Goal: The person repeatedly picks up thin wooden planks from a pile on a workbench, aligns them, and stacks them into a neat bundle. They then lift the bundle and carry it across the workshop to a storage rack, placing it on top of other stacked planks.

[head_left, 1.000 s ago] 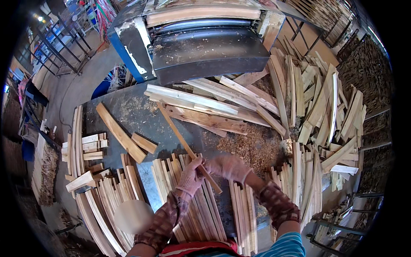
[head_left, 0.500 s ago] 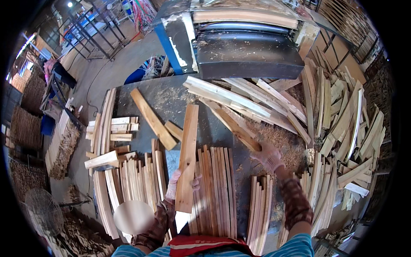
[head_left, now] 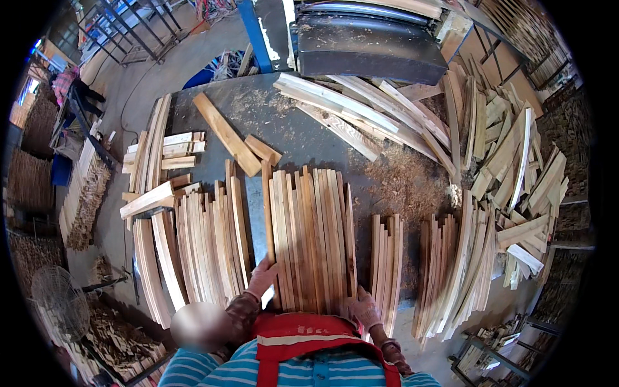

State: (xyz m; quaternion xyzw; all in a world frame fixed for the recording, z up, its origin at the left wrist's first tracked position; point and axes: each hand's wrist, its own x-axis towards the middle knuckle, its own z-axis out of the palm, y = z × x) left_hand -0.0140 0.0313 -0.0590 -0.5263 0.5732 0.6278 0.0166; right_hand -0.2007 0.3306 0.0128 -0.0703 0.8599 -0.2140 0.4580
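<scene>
The left hand (head_left: pixel 262 277) was curled around the near end of a narrow wooden strip (head_left: pixel 267 213), which ran along the left side of a wide row of strips (head_left: pixel 309 238). The right hand (head_left: pixel 365 309) was at the row's near right corner, fingers against the wood; whether it gripped a strip could not be told. The row lay on the dark table (head_left: pixel 216 168), just in front of the person's red apron (head_left: pixel 306 327). To its left lay another row (head_left: pixel 203 245), and to its right a slimmer bundle (head_left: pixel 385 258). Beyond the row's far end were a brown board (head_left: pixel 225 132) and a shorter piece (head_left: pixel 263 149), touching. Wood shavings (head_left: pixel 409 184) covered the table farther right, below a planer-like machine (head_left: pixel 371 48).
</scene>
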